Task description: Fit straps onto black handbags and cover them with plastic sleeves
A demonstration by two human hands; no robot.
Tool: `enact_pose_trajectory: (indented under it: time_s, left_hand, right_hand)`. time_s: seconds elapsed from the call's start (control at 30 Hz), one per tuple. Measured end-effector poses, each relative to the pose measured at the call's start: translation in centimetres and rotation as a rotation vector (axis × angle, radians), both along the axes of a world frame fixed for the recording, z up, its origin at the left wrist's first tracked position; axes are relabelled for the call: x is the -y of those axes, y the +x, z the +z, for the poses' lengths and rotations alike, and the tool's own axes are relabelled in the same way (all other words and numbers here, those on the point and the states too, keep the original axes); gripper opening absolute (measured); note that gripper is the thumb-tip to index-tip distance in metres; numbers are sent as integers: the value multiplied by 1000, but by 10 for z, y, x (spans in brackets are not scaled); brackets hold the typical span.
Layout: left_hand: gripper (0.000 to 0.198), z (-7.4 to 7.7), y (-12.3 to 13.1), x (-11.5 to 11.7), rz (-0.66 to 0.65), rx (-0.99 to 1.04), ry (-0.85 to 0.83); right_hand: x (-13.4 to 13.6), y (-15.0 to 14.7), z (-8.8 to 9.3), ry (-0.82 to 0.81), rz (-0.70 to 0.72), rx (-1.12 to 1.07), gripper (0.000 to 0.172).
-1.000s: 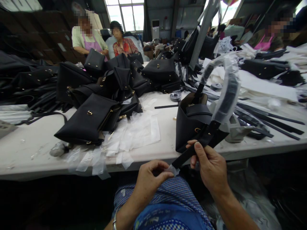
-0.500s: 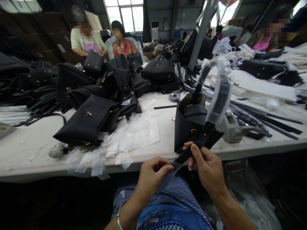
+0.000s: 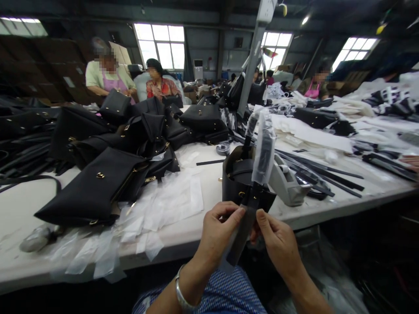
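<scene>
Strap (image 3: 241, 240) in front of black bag (image 3: 231, 190): left hand (image 3: 214, 233) pinches one edge, grip closed; right hand (image 3: 279, 242) at other edge, can't tell its hold. Carton label (image 3: 68, 82) unreadably small.

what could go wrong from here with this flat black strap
The thin translucent film on the flat black strap might wrinkle or slip between the left hand and right hand.
A hard tug might drag the open black bag, which stands near the front edge of the white table.
The loose translucent plastic sheets overhanging that edge might slide off if brushed.
</scene>
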State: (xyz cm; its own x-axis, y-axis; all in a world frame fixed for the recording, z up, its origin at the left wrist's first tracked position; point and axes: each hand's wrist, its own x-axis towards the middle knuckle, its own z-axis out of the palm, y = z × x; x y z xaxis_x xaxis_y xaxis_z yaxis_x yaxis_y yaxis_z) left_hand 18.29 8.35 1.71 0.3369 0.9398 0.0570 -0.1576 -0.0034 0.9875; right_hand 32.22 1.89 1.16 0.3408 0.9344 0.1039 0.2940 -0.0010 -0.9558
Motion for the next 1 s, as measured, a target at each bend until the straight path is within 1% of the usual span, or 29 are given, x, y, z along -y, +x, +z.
enact_pose_trajectory:
  time_s: [0.03,0.1,0.27,0.33,0.43,0.57,0.67,0.77,0.83,0.9,1.0]
  left_hand:
    - [16,1,4,-2,15,4,31]
    - [16,1,12,-6,38,22,39]
    - [22,-1,21,-9,47,68,-41]
    - [25,-5,19,-4,35,93,-65]
    - [29,-14,14,8,29,107,-92]
    - [27,-29,10,22,55,38,-141]
    - [24,-33,9,27,83,26,-129]
    - [17,-31,8,27,124,-24,-18]
    - [11,-29,6,26,163,-106,115]
    - [9,-28,2,26,199,-191,311]
    - [19,-26,-6,26,181,-313,657]
  right_hand:
    - [0,1,1,-3,-6,1,55]
    - [-2,3,3,-19,2,-19,53]
    - [-9,7,5,-60,2,-33,44]
    - [-10,6,5,-60,-5,-28,44]
    - [-10,4,3,-50,-30,-24,43]
    - [-9,-2,-3,-26,-64,-16,42]
    - [-10,-4,-4,-13,-78,-24,39]
    - [-11,-5,0,-11,-63,-40,38]
    - [-12,-4,1,-6,-43,-53,39]
    - [-13,-2,1,5,-32,-69,41]
    - [-14,-2,-3,9,-16,-172,44]
